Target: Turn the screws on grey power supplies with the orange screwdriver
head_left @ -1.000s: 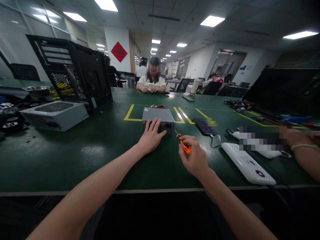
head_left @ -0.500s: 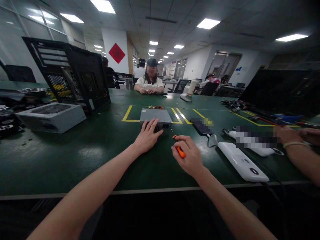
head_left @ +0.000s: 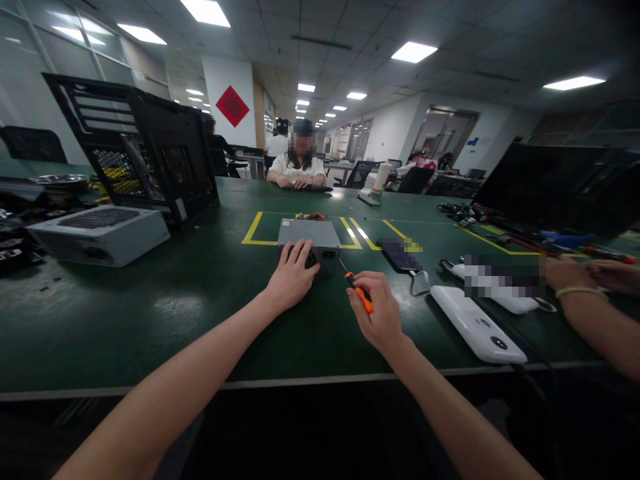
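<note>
A grey computer power supply (head_left: pixel 309 233) lies on the green table (head_left: pixel 200 340), with a bundle of wires at its far side. My left hand (head_left: pixel 294 273) lies over its near face, fingers bent across the top edge and the fan, partly hiding both. My right hand (head_left: pixel 377 310) grips a screwdriver (head_left: pixel 364 300) with an orange and black handle. The thin shaft points up and left, and its tip is close to the unit's near right corner. I cannot tell whether the tip touches it.
On the left stand a black computer case (head_left: pixel 145 147) and a second power supply (head_left: pixel 100 233). To the right lie a phone (head_left: pixel 397 255) and white power banks (head_left: pixel 475 323), near another person's hands (head_left: pixel 575 277). A monitor (head_left: pixel 555 190) stands behind cables. Someone sits across the table.
My right hand has loosened and shifted its fingers on the screwdriver handle, and more of the shaft shows. My left hand stays on the power supply. The view has turned slightly.
</note>
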### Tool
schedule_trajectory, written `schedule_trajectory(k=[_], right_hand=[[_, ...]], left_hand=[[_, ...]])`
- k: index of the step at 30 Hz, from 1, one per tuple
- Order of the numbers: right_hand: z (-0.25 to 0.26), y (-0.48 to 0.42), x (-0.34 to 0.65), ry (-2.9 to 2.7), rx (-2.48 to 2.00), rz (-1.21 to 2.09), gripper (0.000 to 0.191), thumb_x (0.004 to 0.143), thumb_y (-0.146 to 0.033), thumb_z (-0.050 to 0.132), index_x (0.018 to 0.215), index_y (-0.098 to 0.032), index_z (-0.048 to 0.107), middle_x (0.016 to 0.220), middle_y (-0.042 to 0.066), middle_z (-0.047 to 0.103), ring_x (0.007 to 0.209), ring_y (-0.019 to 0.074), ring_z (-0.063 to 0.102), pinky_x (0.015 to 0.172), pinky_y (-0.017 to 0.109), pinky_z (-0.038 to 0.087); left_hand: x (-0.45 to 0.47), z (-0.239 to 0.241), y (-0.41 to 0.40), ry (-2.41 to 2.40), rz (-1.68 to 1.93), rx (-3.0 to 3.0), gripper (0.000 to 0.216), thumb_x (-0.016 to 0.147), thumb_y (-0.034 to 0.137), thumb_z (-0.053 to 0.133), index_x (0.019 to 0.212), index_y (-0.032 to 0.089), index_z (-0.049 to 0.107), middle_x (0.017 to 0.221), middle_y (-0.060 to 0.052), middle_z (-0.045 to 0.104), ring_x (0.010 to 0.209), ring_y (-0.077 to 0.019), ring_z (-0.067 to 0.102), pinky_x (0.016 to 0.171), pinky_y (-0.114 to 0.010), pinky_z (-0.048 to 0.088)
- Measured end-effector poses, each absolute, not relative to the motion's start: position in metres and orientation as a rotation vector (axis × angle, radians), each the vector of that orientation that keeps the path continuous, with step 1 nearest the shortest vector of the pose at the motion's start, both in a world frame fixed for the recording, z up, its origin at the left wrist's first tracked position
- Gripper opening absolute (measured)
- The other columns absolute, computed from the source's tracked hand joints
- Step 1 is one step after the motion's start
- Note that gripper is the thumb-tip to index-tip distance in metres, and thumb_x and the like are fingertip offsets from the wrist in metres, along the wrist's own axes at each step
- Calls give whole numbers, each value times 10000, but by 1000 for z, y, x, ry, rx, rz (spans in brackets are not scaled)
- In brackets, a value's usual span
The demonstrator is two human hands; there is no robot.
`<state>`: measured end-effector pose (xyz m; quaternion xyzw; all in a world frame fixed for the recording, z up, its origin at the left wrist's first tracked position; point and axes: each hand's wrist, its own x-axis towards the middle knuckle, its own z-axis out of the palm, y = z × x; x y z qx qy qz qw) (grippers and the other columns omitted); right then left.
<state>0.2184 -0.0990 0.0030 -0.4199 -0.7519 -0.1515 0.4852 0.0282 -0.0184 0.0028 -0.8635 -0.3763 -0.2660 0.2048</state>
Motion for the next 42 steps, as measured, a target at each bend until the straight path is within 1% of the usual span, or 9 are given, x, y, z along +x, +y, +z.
schedule_trajectory(k=[7,13,17,20,25,30,33,38,42], right_hand=[[2,-102,219,-1853,-946,-570,75,823,-219,563,868,-220,502,1000,71,530,760,149,575,666,305,509],[-1,-98,219,-1763,-863,-624,329,801,-104,544,1082,-233,431,1034,85,553,973,205,568,782,385,531],[-2,-96,218,-1886,-841,-593,270,808,-67,501,1028,-222,482,1124,107,555,1083,213,551,849,396,523],[-2,-97,219,-1921,-862,-614,264,815,-106,523,1043,-240,505,1088,89,602,1055,221,568,846,411,520],[-2,-97,219,-1898,-840,-545,352,817,-97,497,1136,-225,422,1195,125,534,1106,218,546,847,409,525],[-1,-99,218,-1878,-907,-635,257,814,-127,531,1039,-238,474,1056,99,552,988,219,562,777,392,531],[-1,-98,218,-1881,-847,-628,331,807,-75,501,1100,-213,432,1084,119,539,1016,210,552,799,382,532],[-1,-99,219,-1937,-897,-690,219,811,-117,529,997,-222,482,1053,107,546,989,216,551,791,386,527],[-1,-100,219,-1968,-880,-707,240,805,-75,498,1003,-208,477,1077,119,538,996,211,547,799,375,530]], left_hand=[[24,5,-26,-1066,-766,-2433,292,790,206,572,1076,194,636,1424,-146,341,1334,-338,252,1082,-568,190],[24,4,-27,-1079,-745,-2427,304,790,244,585,1087,197,629,1432,-150,319,1339,-350,235,1078,-584,177],[26,2,-27,-1078,-771,-2425,306,786,236,591,1086,193,627,1436,-157,311,1341,-350,228,1080,-584,164],[27,0,-27,-1084,-788,-2423,304,782,244,598,1081,199,629,1439,-146,311,1343,-344,226,1082,-584,161],[27,0,-26,-1086,-784,-2415,308,787,251,591,1091,209,626,1437,-133,315,1348,-340,218,1081,-584,165],[28,-1,-26,-1091,-790,-2420,300,791,259,585,1084,206,629,1436,-144,311,1343,-346,222,1081,-586,160],[29,0,-26,-1091,-783,-2414,296,794,261,582,1079,200,631,1432,-157,309,1341,-354,223,1078,-590,159],[30,1,-27,-1093,-789,-2410,293,792,263,587,1075,201,631,1429,-153,308,1334,-357,233,1072,-596,168],[30,1,-27,-1089,-783,-2402,294,792,268,588,1077,204,630,1429,-148,304,1335,-358,227,1072,-596,169]])
